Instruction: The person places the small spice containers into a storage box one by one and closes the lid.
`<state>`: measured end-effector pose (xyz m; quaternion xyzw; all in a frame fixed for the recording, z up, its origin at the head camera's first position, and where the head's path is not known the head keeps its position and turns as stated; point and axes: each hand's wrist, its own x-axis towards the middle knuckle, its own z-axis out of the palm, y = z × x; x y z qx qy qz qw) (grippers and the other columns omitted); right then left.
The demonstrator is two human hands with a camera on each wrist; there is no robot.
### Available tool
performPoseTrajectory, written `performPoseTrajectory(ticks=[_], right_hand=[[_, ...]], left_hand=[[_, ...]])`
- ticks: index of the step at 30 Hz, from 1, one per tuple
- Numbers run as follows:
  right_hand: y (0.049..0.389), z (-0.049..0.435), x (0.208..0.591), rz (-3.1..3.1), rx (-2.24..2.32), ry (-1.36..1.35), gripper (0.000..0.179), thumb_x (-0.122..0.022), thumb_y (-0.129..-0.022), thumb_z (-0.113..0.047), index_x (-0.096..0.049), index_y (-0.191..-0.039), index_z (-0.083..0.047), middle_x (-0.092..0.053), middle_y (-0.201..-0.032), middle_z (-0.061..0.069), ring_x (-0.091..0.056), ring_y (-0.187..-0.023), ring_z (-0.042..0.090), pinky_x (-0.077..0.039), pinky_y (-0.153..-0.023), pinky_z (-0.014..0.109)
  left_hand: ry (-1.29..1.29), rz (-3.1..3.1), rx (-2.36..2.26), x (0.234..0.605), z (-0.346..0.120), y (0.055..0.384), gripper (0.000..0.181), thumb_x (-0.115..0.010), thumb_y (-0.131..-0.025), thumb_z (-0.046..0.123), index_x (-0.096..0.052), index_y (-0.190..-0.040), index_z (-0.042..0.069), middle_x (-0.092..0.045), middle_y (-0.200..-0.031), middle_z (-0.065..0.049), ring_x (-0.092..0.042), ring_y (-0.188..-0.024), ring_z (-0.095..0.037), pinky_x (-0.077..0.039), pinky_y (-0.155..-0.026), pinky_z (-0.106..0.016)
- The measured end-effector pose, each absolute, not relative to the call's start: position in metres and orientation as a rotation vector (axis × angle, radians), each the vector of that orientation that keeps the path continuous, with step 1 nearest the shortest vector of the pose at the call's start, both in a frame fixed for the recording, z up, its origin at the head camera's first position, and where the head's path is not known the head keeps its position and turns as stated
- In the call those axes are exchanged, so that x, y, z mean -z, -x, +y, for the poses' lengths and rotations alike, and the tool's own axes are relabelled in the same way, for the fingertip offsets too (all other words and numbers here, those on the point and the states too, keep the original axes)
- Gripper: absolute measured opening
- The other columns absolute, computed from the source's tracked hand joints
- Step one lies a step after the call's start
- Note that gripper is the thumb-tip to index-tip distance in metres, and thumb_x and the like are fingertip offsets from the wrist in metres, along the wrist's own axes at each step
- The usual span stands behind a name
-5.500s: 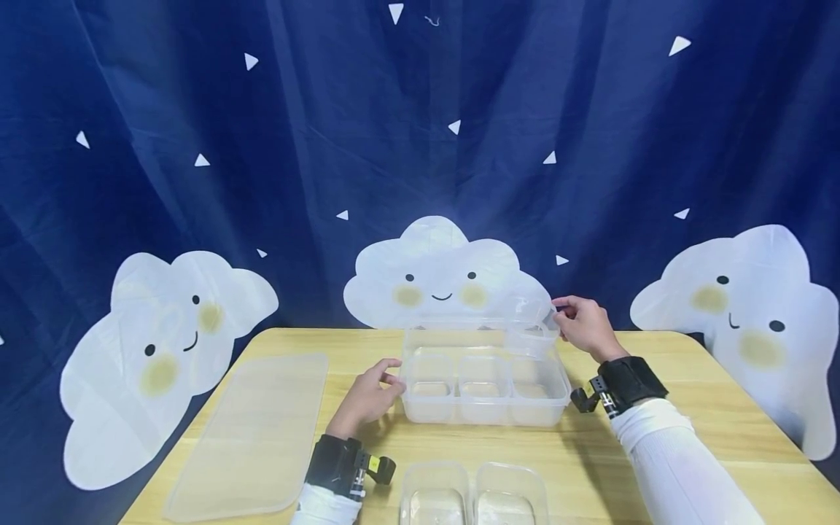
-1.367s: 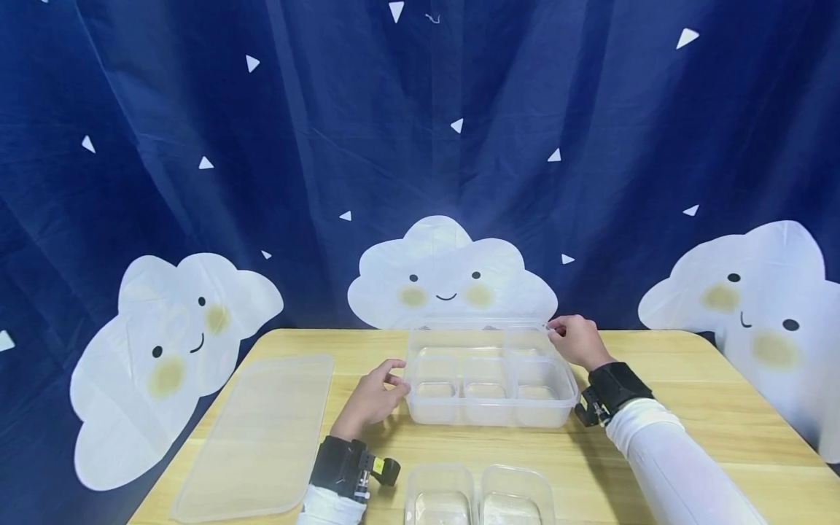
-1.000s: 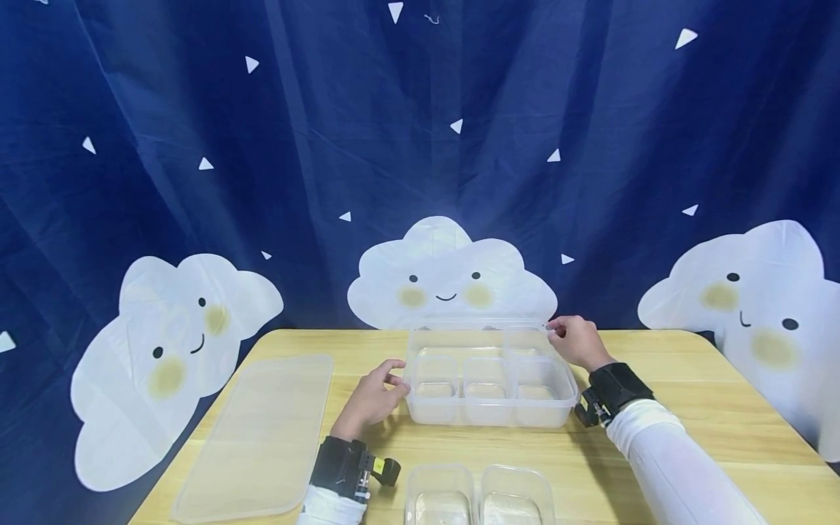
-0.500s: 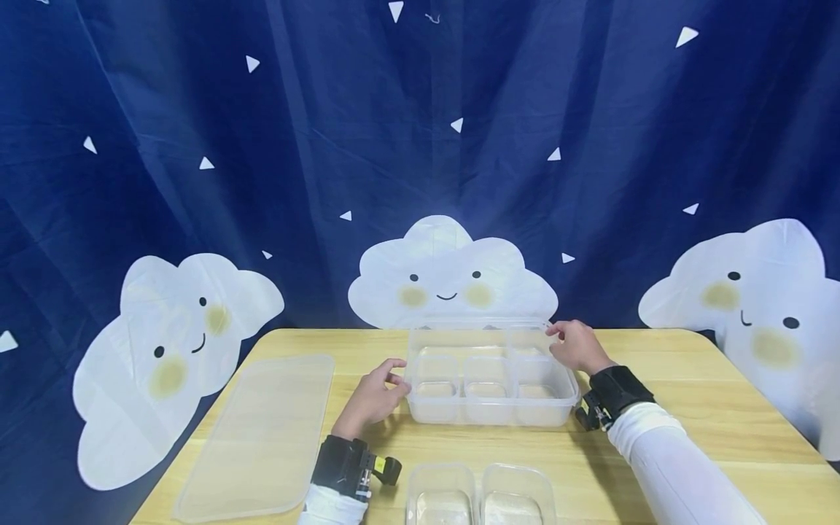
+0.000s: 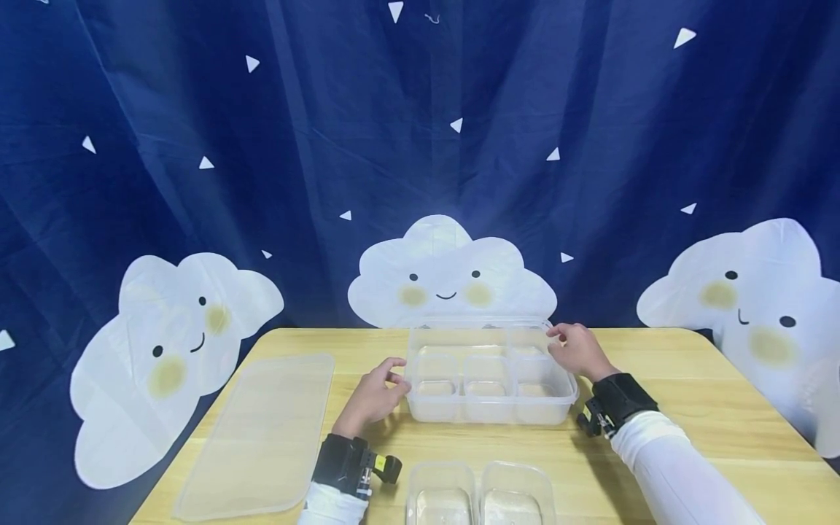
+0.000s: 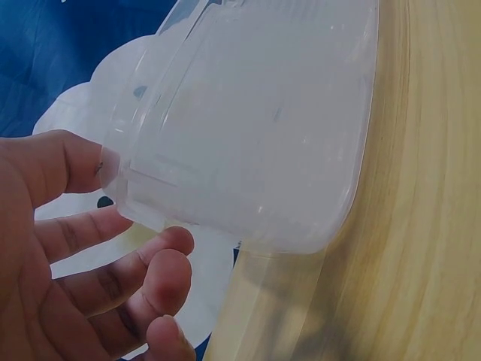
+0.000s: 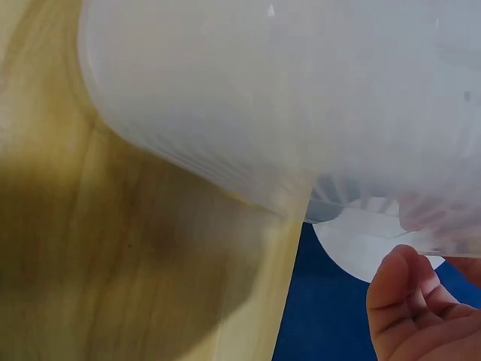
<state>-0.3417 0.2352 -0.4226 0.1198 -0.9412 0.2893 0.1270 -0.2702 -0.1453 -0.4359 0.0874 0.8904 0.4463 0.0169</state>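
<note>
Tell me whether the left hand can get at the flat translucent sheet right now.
Probably yes: nothing visible stands between the left hand and the flat sheet, though the hand would first need to release the large box.

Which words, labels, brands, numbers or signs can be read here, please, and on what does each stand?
No text can be read anywhere.
Yellow patches on the left wrist camera and right wrist camera: too small to read.
Box, lid, cups: none legible.
Curtain: clouds and triangles, no readable words.
</note>
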Motion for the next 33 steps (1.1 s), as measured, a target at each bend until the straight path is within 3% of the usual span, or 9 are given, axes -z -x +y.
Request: performPoseTrajectory(ticks=[7, 16, 33], right_hand=[[0.332, 0.237, 0.423, -2.721, -0.912, -0.280, 0.034, -0.060, -0.085, -0.006, -0.060, -0.114, 0.012, -0.063, -0.100, 0.028, -0.061, -0.088, 0.040, -0.051, -0.075, 0.050], [0.321, 0.239, 0.424, -2.739, -1.029, -0.226, 0.042, -0.055, -0.085, -0.005, -0.056, -0.123, 0.012, -0.063, -0.106, 0.028, -0.061, -0.097, 0.040, -0.053, -0.077, 0.045], [0.282, 0.238, 0.418, -2.810, -1.260, -0.126, 0.049, -0.055, -0.088, -0.004, -0.046, -0.133, 0.013, -0.057, -0.113, 0.028, -0.056, -0.094, 0.033, -0.049, -0.066, 0.031]], left_hand=[[-0.288, 2.760, -1.387, 0.435, -0.144, 0.271, 0.046, -0.060, -0.094, 0.021, -0.048, -0.136, 0.007, -0.063, -0.108, -0.009, -0.064, -0.072, -0.024, -0.049, -0.063, -0.033], [-0.252, 2.751, -1.395, 0.434, -0.143, 0.268, 0.046, -0.060, -0.094, 0.021, -0.048, -0.136, 0.007, -0.063, -0.110, -0.010, -0.065, -0.074, -0.023, -0.050, -0.065, -0.033], [-0.283, 2.754, -1.390, 0.436, -0.146, 0.269, 0.047, -0.060, -0.093, 0.021, -0.048, -0.136, 0.005, -0.063, -0.110, -0.011, -0.067, -0.076, -0.025, -0.050, -0.064, -0.033]])
